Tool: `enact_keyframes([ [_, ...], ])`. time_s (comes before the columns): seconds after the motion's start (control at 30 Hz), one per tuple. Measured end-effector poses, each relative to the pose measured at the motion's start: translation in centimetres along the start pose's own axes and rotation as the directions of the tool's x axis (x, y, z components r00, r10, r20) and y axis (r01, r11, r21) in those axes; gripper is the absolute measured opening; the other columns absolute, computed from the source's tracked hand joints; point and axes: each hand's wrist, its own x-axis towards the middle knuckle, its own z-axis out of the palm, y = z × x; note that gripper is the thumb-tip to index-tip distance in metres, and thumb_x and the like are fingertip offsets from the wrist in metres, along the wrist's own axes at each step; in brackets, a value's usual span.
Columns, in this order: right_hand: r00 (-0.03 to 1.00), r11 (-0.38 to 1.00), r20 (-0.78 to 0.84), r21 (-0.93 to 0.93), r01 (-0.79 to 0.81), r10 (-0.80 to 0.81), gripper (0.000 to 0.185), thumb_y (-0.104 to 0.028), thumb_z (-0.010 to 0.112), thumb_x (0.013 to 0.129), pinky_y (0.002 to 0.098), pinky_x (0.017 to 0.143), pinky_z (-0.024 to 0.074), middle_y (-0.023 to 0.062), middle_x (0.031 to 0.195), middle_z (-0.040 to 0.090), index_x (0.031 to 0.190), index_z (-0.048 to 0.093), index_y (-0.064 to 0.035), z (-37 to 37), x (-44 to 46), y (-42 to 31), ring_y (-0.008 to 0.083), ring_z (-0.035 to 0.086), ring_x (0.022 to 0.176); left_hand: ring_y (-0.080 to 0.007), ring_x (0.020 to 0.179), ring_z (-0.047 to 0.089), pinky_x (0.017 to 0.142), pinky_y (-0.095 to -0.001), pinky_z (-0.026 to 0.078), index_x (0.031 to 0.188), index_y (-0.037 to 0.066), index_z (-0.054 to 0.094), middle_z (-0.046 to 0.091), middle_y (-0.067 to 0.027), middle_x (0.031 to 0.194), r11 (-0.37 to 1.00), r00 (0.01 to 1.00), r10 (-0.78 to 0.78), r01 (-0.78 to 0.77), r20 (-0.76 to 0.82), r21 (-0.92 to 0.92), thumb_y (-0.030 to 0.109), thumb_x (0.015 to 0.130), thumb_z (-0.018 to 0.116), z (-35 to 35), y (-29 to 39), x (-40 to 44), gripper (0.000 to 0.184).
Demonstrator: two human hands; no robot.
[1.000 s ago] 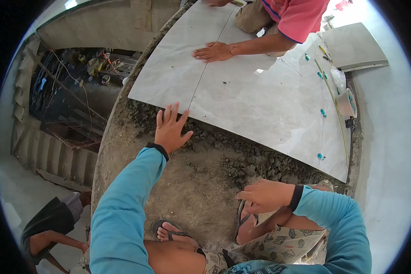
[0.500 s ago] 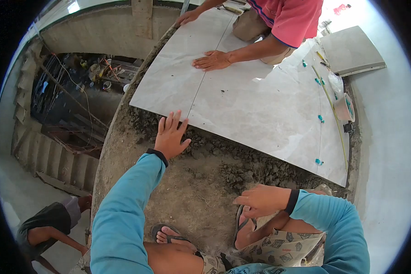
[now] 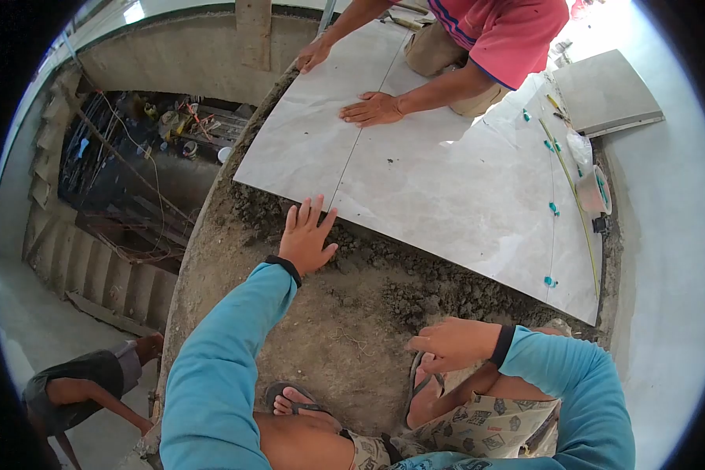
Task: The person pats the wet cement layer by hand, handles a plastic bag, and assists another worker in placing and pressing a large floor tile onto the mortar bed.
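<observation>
My left hand [image 3: 309, 236] is open, fingers spread, with the fingertips at the front edge of a large pale grey floor tile [image 3: 439, 211], near its joint with the neighbouring tile [image 3: 296, 129]. I cannot tell whether they press on it. My right hand [image 3: 457, 345] hangs loosely by my knee, fingers apart and slightly bent, holding nothing. Dark crumbly mortar [image 3: 431, 290] lies along and under the tiles' front edge. Across from me, a person in a pink shirt kneels on the tiles, one hand [image 3: 372, 109] flat on the surface and the other [image 3: 313, 56] at the outer edge.
Teal tile spacers [image 3: 551, 282] stand along the right joint beside a yellow strip [image 3: 576, 200] and a tub [image 3: 594, 192]. A loose tile [image 3: 607, 90] lies at the back right. The floor drops off left toward stairs [image 3: 106, 266], where another person [image 3: 78, 388] bends over below.
The view has shifted slightly, so the scene sits a little lower and to the right. Both my hands keep nearly the same pose. The other person's outer hand has slid a little along the edge.
</observation>
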Motion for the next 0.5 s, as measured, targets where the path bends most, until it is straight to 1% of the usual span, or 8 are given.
enact_keyframes([
  [0.07, 1.0, 1.0, -0.008, -0.009, 0.005, -0.005, 0.055, -0.043, 0.052, 0.092, 0.0463, 0.082, 0.0479, 0.0192, 0.105, 0.06, 0.128, 0.047, -0.002, 0.2, 0.1, 0.1, 0.0369, 0.06, 0.096, -0.0394, 0.136, 0.023, 0.11, -0.0543, 0.017, 0.143, 0.012, 0.036, 0.021, -0.0194, 0.151, 0.999, 1.0, -0.029, 0.029, 0.002, 0.015, 0.047, 0.085, 0.059, 0.0, -0.4, 0.0, 0.072],
  [0.13, 1.0, 1.0, -0.015, -0.018, 0.012, -0.012, 0.056, -0.043, 0.053, 0.092, 0.0462, 0.082, 0.0481, 0.0194, 0.106, 0.06, 0.128, 0.047, -0.0018, 0.3, 0.0, 0.1, 0.0371, 0.06, 0.097, -0.0391, 0.135, 0.024, 0.11, -0.0538, 0.017, 0.143, 0.01, 0.035, 0.022, -0.0203, 0.15, 0.989, 0.989, -0.146, 0.146, 0.011, 0.038, 0.046, 0.085, 0.059, -0.1, -0.9, 0.0, 0.072],
  [0.27, 1.0, 1.0, 0.001, -0.007, -0.003, 0.003, 0.054, -0.043, 0.053, 0.092, 0.0465, 0.082, 0.0484, 0.0193, 0.104, 0.06, 0.126, 0.049, -0.0015, 0.3, 0.1, 0.0, 0.0373, 0.06, 0.096, -0.0391, 0.135, 0.025, 0.109, -0.0534, 0.018, 0.143, 0.008, 0.034, 0.024, -0.0213, 0.149, 0.989, 0.99, -0.144, 0.144, -0.008, 0.031, 0.045, 0.084, 0.059, -0.4, -1.4, -0.1, 0.074],
  [0.33, 1.0, 1.0, 0.008, -0.015, -0.004, 0.004, 0.053, -0.043, 0.053, 0.092, 0.0466, 0.081, 0.0485, 0.0193, 0.104, 0.06, 0.125, 0.05, -0.0014, 0.3, 0.1, -0.1, 0.0374, 0.06, 0.096, -0.0394, 0.135, 0.025, 0.109, -0.0532, 0.018, 0.143, 0.007, 0.034, 0.025, -0.0216, 0.148, 0.986, 0.986, -0.167, 0.167, 0.011, -0.001, 0.044, 0.084, 0.06, -0.2, -1.3, -0.2, 0.075],
  [0.43, 1.0, 1.0, -0.024, 0.005, 0.004, -0.004, 0.053, -0.043, 0.053, 0.092, 0.0466, 0.081, 0.0486, 0.0193, 0.102, 0.061, 0.123, 0.05, -0.0013, 0.5, 0.1, -0.1, 0.0375, 0.061, 0.094, -0.0394, 0.135, 0.025, 0.109, -0.0533, 0.019, 0.143, 0.007, 0.033, 0.025, -0.0218, 0.149, 0.987, 0.987, -0.158, 0.158, 0.007, 0.017, 0.044, 0.083, 0.06, 0.0, -1.2, -0.1, 0.076],
  [0.5, 1.0, 1.0, 0.0, 0.008, -0.024, 0.024, 0.053, -0.044, 0.053, 0.092, 0.0465, 0.08, 0.0486, 0.0193, 0.101, 0.061, 0.124, 0.05, -0.0017, 0.4, 0.0, -0.1, 0.0376, 0.061, 0.093, -0.0393, 0.135, 0.025, 0.109, -0.0534, 0.019, 0.144, 0.007, 0.033, 0.025, -0.0218, 0.149, 0.988, 0.988, -0.156, 0.156, 0.012, 0.014, 0.044, 0.083, 0.06, 0.1, -1.2, -0.1, 0.076],
])
